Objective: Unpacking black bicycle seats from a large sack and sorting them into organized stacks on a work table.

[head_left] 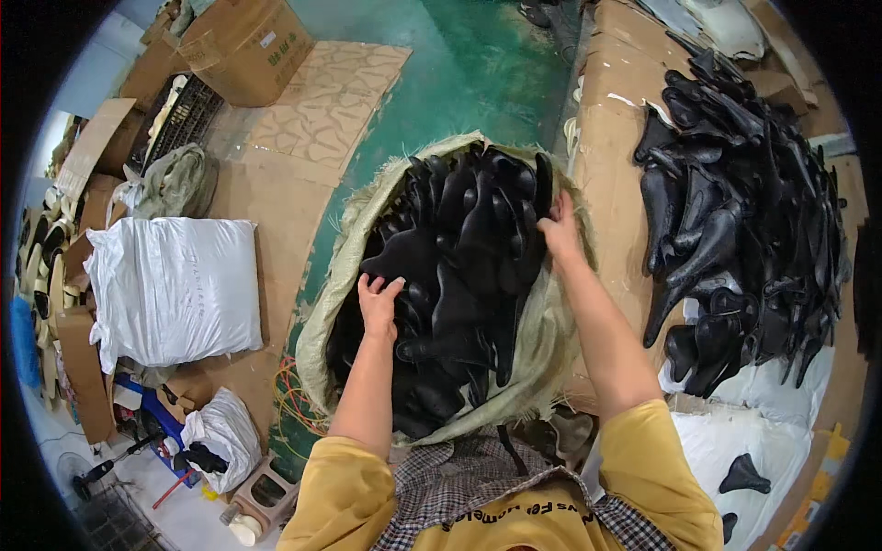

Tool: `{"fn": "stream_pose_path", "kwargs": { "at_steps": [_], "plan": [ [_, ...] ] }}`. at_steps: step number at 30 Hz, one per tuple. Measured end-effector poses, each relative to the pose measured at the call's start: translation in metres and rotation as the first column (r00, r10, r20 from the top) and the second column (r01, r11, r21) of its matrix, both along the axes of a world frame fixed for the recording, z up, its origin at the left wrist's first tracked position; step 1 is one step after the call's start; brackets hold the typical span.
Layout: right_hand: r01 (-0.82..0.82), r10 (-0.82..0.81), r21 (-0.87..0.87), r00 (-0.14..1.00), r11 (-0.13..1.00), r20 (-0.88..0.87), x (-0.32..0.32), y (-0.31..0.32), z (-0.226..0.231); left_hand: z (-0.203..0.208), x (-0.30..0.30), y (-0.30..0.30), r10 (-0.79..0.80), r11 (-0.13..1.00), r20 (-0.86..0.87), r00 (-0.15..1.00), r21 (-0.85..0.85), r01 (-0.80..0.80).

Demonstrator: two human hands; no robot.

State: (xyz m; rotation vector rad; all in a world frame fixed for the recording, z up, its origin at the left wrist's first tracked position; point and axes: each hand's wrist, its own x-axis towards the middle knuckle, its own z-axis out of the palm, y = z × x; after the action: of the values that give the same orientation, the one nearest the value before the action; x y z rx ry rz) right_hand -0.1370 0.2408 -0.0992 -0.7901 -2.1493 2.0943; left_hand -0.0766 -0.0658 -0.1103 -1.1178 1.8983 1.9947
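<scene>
An open woven sack [322, 344], pale green with frayed edges, stands before me, packed with black pieces shaped like bicycle saddles [469, 298]. At the sack's left side, my left hand [378, 303] has its thumb and fingers closed on the lower edge of a wide black saddle piece [404, 255]. My right hand [562, 228] is at the right rim, thumb and fingers around the edge of a long upright black saddle piece [543, 188]. Part of its grip is hidden behind that piece and the sack's edge.
On the right, a cardboard-covered table [611, 197] bears a big heap of black saddle pieces [735, 211]. A single piece [744, 475] lies on white sheeting nearer me. To the left are a stuffed white sack [184, 289], a cardboard box [243, 55] and a black crate [186, 119].
</scene>
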Motion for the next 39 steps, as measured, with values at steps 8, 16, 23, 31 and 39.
{"fn": "stream_pose_path", "kwargs": {
  "at_steps": [8, 16, 23, 31, 39],
  "plan": [
    [-0.246, 0.216, 0.174, 0.961, 0.954, 0.171, -0.026, 0.037, 0.003, 0.035, -0.048, 0.021, -0.257, 0.881, -0.387, 0.885, -0.47, 0.05],
    [-0.699, 0.62, 0.309, 0.715, 0.645, 0.323, -0.002, 0.042, 0.034, 0.026, -0.157, 0.029, -0.734, 0.668, 0.052, 0.678, -0.128, 0.733],
    [-0.546, 0.581, 0.382, 0.813, 0.746, 0.028, -0.001, 0.052, -0.004, 0.043, -0.161, 0.079, -0.719, 0.695, -0.015, 0.695, 0.011, 0.719],
    [-0.591, 0.589, 0.357, 0.798, 0.723, 0.129, 0.016, 0.018, 0.007, 0.03, -0.136, 0.067, -0.461, 0.878, 0.028, 0.887, -0.132, 0.46],
    [-0.531, 0.64, 0.542, 0.769, 0.651, -0.015, 0.024, 0.023, -0.004, 0.03, -0.157, 0.068, -0.463, 0.879, -0.055, 0.885, 0.101, 0.466]
  ]
}}
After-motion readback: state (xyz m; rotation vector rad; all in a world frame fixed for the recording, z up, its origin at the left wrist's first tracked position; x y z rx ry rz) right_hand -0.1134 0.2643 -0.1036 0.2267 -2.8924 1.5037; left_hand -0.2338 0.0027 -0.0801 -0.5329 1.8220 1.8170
